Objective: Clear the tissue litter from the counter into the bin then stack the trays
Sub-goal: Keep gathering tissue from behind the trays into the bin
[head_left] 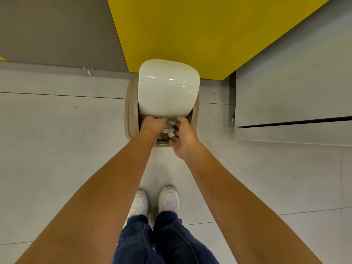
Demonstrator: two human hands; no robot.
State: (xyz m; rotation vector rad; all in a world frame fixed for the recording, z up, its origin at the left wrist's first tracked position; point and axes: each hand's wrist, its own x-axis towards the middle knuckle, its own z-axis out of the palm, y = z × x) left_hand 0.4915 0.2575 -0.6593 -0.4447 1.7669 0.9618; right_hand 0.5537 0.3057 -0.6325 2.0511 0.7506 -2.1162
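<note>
- A person is standing over a bin [131, 115] on the tiled floor [57, 140], both arms reaching down to its mouth.
- The white lid [167, 88] is standing raised, leaning back toward a yellow panel [190, 31].
- Crumpled tissue [169, 129] is lying in the bin's opening, between the two hands.
- The left hand [153, 124] is dipping into the opening, and its fingers are curling down out of sight, so their hold cannot be told.
- The right hand [183, 136] is sitting at the rim, thumb and fingers curving wide beside the tissue. Whether they are gripping it cannot be told.
- A grey cabinet [285, 92] is standing to the right.
</note>
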